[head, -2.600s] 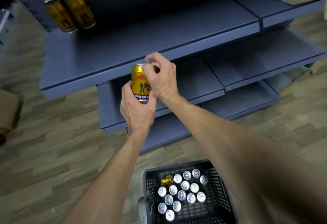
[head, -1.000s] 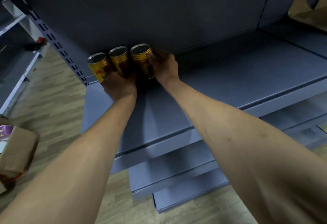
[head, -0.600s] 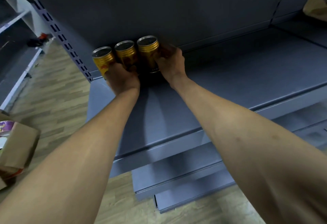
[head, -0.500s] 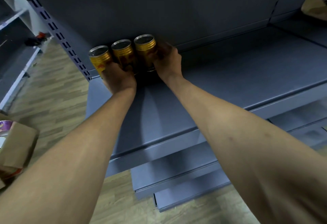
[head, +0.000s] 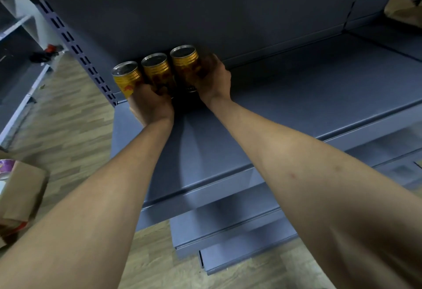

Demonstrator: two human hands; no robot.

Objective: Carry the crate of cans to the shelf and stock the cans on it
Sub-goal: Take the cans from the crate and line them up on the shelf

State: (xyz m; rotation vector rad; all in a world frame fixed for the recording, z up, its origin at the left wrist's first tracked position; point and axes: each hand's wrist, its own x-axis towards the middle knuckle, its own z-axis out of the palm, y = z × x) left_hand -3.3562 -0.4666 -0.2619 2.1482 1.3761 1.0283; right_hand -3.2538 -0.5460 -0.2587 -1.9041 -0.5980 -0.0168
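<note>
Shelf (head: 296,97) of blue-grey steel, mostly bare | three gold cans upright in a touching row at its back left corner | my right hand (head: 214,81) wraps the rightmost can (head: 185,65) | my left hand (head: 150,104) cups the front of the middle can (head: 156,72) | progress: three stocked, crate out of view, more likely left.
</note>
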